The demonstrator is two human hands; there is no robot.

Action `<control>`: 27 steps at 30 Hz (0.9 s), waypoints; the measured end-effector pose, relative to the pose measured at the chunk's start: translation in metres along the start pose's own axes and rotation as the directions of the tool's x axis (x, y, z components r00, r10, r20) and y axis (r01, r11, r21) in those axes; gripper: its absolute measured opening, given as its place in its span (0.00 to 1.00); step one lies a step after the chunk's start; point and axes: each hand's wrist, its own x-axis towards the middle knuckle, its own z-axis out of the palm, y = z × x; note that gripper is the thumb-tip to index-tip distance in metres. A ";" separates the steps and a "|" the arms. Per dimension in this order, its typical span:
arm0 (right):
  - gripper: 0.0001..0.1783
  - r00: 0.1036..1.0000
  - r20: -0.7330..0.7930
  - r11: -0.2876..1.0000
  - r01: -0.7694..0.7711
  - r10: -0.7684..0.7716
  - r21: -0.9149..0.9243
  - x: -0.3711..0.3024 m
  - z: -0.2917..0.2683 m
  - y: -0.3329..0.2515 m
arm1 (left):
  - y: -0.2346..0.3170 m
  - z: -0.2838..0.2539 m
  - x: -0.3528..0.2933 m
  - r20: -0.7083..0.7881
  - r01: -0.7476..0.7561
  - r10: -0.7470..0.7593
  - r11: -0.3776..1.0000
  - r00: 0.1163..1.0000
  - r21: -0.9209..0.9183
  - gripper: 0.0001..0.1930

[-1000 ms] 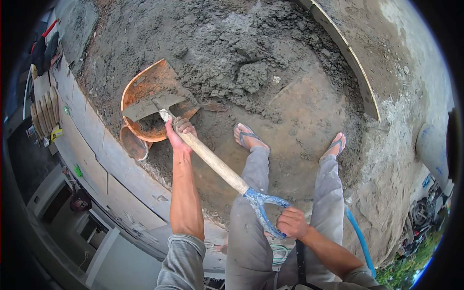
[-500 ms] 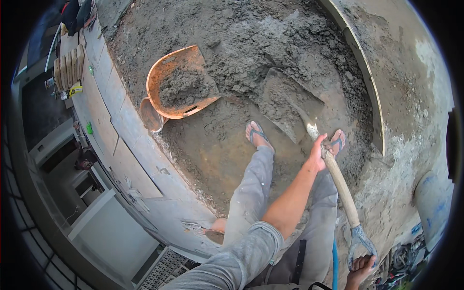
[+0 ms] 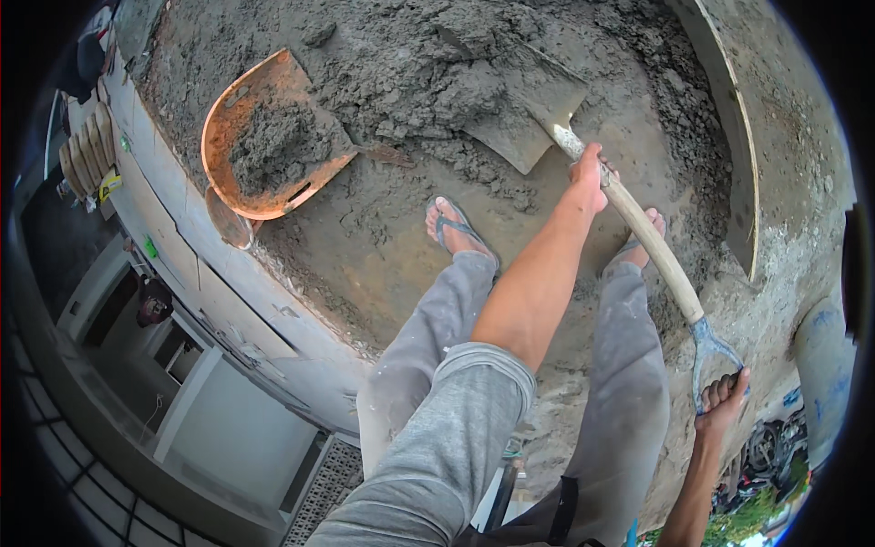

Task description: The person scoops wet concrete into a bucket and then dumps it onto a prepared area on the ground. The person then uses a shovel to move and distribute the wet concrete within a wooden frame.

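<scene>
Grey wet mortar point(image 3: 410, 82) is now entered by the wooden-handled steel shovel point(image 3: 533, 114), swung over from the filled orange pan point(image 3: 273, 137); left hand point(image 3: 591, 173) and right hand point(image 3: 722, 401) clench it for another scoop.

daylight – even, soft shadows | sharp centre | fisheye-bent, black rim

Your left hand point(image 3: 588, 173) is gripping the shovel point(image 3: 629, 214) low on its shaft, your right hand point(image 3: 722, 401) closing on the D-grip. Wet mortar point(image 3: 410, 64) is heaping ahead of the blade, blocking passage there. The orange pan point(image 3: 264, 137) is sitting well to the left, half filled. Bare slab point(image 3: 365, 264) is lying open between pan and your sandalled feet point(image 3: 456, 228). A wooden board point(image 3: 738, 155) is hemming in the right side.
</scene>
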 end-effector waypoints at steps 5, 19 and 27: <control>0.19 0.998 -0.033 0.997 0.052 -0.054 -0.052 0.050 -0.001 0.037 | 0.023 -0.009 0.002 0.009 -0.117 0.118 0.992 0.993 -0.050 0.08; 0.30 0.996 -0.089 0.998 0.020 -0.025 -0.060 0.021 -0.037 0.111 | 0.022 -0.056 -0.036 -0.077 -0.102 0.114 0.985 0.991 0.141 0.09; 0.35 0.988 -0.038 0.988 -0.149 0.151 0.040 -0.037 -0.042 0.121 | 0.092 -0.056 -0.137 -0.074 -0.152 0.164 0.978 0.984 0.142 0.11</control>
